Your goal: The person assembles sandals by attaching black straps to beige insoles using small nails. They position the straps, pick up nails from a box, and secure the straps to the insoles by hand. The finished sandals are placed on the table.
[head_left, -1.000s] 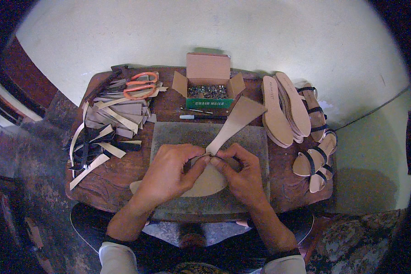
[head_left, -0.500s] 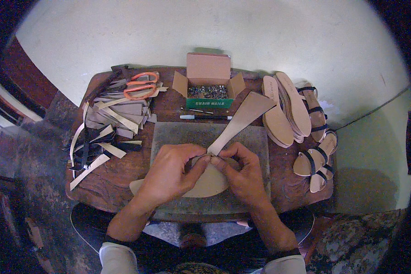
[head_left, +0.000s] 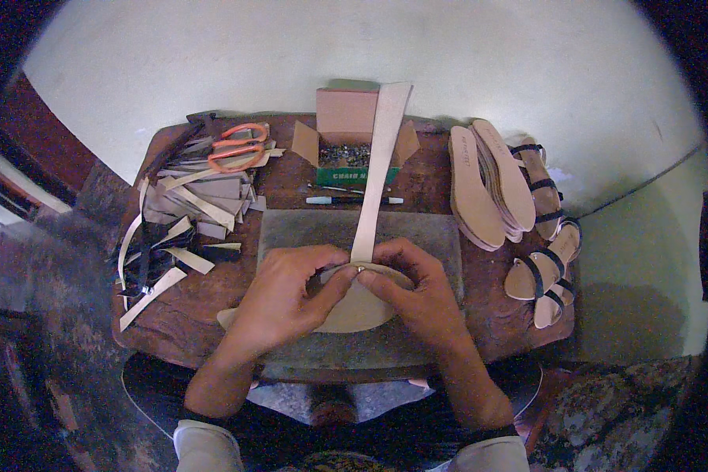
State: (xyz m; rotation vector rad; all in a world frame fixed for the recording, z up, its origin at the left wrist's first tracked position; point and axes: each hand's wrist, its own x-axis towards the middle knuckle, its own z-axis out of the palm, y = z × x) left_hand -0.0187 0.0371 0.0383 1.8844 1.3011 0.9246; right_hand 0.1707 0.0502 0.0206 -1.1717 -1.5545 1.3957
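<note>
Between my two hands a long beige strap (head_left: 381, 165), wide at its far end and narrow near me, rises away toward the wall. Its narrow end meets the edge of a beige shoe insole (head_left: 358, 313). My left hand (head_left: 287, 291) pinches that join with thumb and fingers, and my right hand (head_left: 423, 295) grips it from the other side. Both thumb tips meet beside a tiny shiny metal bit (head_left: 359, 269), too small to tell apart. My left hand partly covers the insole, which is over a dark grey board (head_left: 283, 232).
An open green box (head_left: 338, 175) of small nails stands behind, with a marker pen (head_left: 354, 200) before it. To the left lie orange-handled scissors (head_left: 237, 147) on leather scraps (head_left: 200, 204). Stacked insoles (head_left: 478, 189) and strapped sandals (head_left: 549, 271) occupy the right of the wooden table (head_left: 220, 303).
The strap has swung from leaning right to nearly upright, and now crosses in front of the nail box. Both hands keep their grip, thumbs still together at the join.
</note>
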